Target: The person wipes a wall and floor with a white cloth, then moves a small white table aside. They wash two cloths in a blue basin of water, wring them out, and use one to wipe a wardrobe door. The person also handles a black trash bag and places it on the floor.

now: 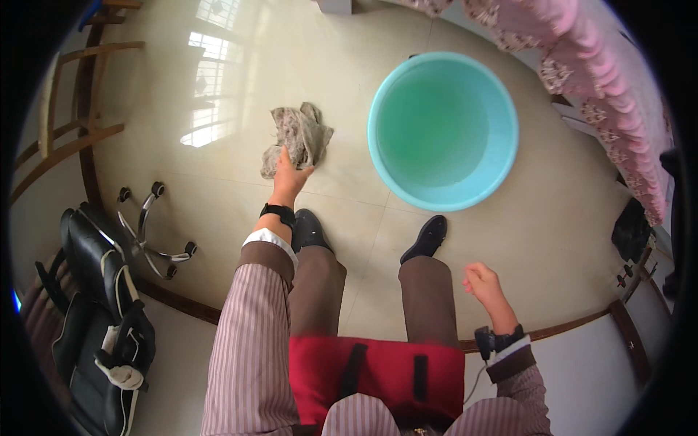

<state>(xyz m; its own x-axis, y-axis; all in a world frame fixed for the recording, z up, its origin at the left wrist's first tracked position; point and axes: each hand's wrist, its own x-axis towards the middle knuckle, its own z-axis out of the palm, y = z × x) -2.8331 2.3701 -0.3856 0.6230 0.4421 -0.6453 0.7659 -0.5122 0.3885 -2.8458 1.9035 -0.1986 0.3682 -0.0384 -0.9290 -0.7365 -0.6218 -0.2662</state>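
Observation:
A crumpled grey-brown cloth (299, 131) shows beyond my left hand (290, 177), against the pale tiled floor. The index finger and thumb of that hand are spread and overlap the cloth's near edge in the picture. Its other fingers are hidden, so whether it grips the cloth cannot be made out. My right hand (485, 283) is off to the right of my leg, its fingers curled in, with nothing visible in them. In front of me stands a round turquoise plastic basin (499, 155) with greenish-looking water (431, 131) in it, apart from both hands.
My dark shoes (428, 237) are between the cloth and the basin's near side. A black swivel chair (92, 305) and its chrome wheeled base (144, 242) stand at left, below wooden furniture (71, 141). A pink ruffled curtain or cover (594, 71) hangs at upper right.

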